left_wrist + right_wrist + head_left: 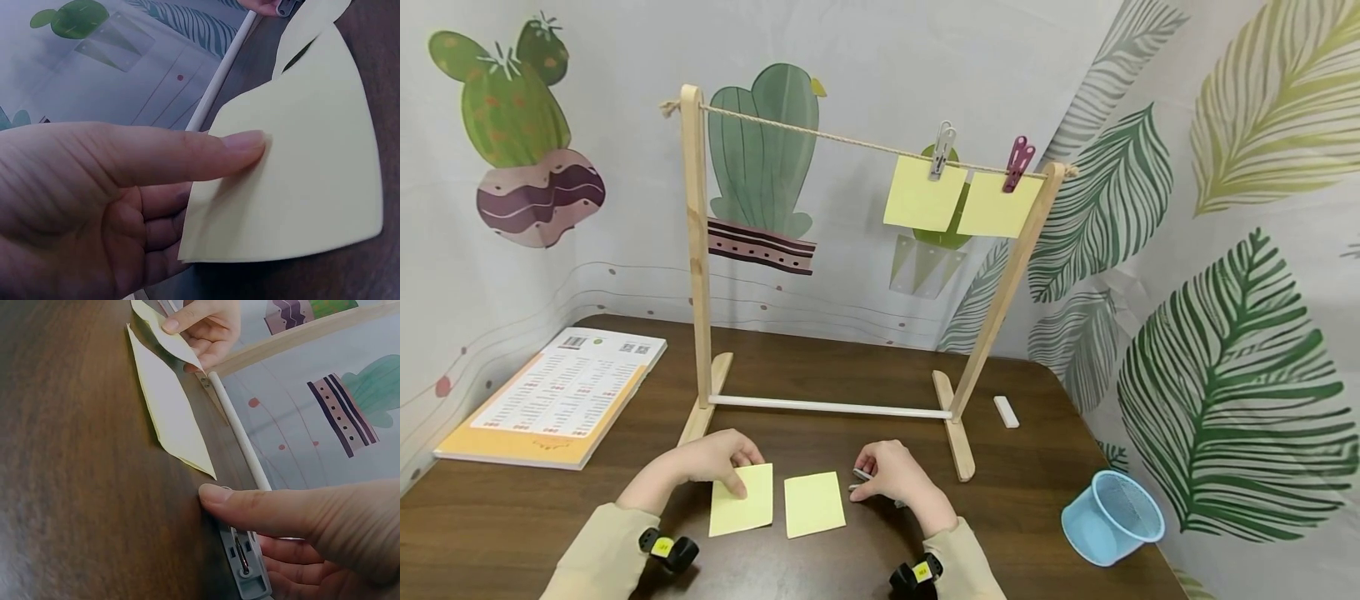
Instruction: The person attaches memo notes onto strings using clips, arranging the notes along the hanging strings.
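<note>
My left hand (718, 461) pinches a yellow square sheet (751, 500) by its upper left part. The thumb lies flat on top, and the other fingers are behind it in the left wrist view. A second yellow square (815, 504) lies on the table just to its right. My right hand (891, 475) holds a grey clothespin (247, 565) between thumb and fingers, beside that second square. The clothespin's spring shows in the right wrist view, while part of its body is hidden by the thumb.
A wooden stand (697, 250) carries a rope (820, 135). Two yellow squares (925, 196) hang there from a grey clothespin (942, 150) and a purple clothespin (1018, 164). A booklet (561, 392) lies left; a white block (1006, 412) and a blue mesh cup (1101, 525) stand right.
</note>
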Demonstrator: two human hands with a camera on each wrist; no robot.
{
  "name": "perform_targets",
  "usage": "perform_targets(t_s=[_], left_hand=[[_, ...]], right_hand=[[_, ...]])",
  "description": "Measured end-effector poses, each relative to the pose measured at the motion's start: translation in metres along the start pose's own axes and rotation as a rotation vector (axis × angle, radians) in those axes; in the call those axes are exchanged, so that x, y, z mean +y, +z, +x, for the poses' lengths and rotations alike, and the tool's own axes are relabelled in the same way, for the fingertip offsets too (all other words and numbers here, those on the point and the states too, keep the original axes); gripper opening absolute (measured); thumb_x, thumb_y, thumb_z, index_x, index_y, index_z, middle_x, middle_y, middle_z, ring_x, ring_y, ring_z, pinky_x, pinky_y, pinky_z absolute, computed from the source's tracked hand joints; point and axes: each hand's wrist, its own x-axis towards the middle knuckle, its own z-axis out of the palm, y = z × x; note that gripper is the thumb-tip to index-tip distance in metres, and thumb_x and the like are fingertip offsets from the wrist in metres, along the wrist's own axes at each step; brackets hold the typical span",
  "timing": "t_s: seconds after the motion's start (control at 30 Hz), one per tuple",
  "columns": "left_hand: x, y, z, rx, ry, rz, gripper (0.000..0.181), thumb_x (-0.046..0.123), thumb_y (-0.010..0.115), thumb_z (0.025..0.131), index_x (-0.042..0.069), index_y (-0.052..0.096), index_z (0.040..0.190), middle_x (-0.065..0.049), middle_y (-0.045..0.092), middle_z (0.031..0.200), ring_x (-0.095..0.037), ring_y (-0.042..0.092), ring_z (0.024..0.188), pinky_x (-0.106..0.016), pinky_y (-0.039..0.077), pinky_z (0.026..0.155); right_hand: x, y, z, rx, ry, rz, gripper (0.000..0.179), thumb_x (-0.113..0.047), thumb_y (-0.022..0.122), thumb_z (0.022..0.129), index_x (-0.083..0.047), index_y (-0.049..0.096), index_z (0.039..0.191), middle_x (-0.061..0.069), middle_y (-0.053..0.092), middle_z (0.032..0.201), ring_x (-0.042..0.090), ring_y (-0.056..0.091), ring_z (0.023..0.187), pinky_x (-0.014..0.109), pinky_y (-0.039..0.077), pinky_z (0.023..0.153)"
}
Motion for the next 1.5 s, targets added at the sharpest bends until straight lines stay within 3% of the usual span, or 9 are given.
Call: perform_targets(t_s=[0.43,1.0,1.5], left_hand=[[-0.001,-0.001,0.000,-0.015,0.001,-0.042,0.038,-0.004,0.080,0.070,-0.010,0.065,0.105,-0.010,0.071,0.089,-0.017,0.066,0.078,-0.027,0.054,0.066],[-0.006,-0.004,0.003,-0.003,0.015,-0.014,0.025,0.008,0.077,0.081,-0.006,0.070,0.101,-0.008,0.073,0.087,-0.013,0.065,0.072,-0.024,0.054,0.062],[-0.006,-0.007,0.002,-0.037,0.028,-0.102,0.029,0.011,0.075,0.084,-0.009,0.069,0.103,-0.012,0.074,0.089,-0.012,0.066,0.072,-0.025,0.055,0.064]], right_hand=[[0.002,0.000,0.001,-0.010,-0.022,0.006,0.025,-0.016,0.088,0.069,-0.007,0.071,0.084,-0.002,0.066,0.075,0.001,0.053,0.066,0.019,0.047,0.062],[0.005,-0.006,0.001,-0.005,-0.078,0.031,0.025,-0.018,0.088,0.070,-0.008,0.072,0.087,0.000,0.068,0.078,0.001,0.055,0.067,0.019,0.048,0.063],[0.002,-0.010,0.004,-0.010,-0.109,0.083,0.026,-0.021,0.086,0.073,-0.008,0.071,0.091,-0.001,0.067,0.080,-0.001,0.055,0.069,0.018,0.050,0.066]])
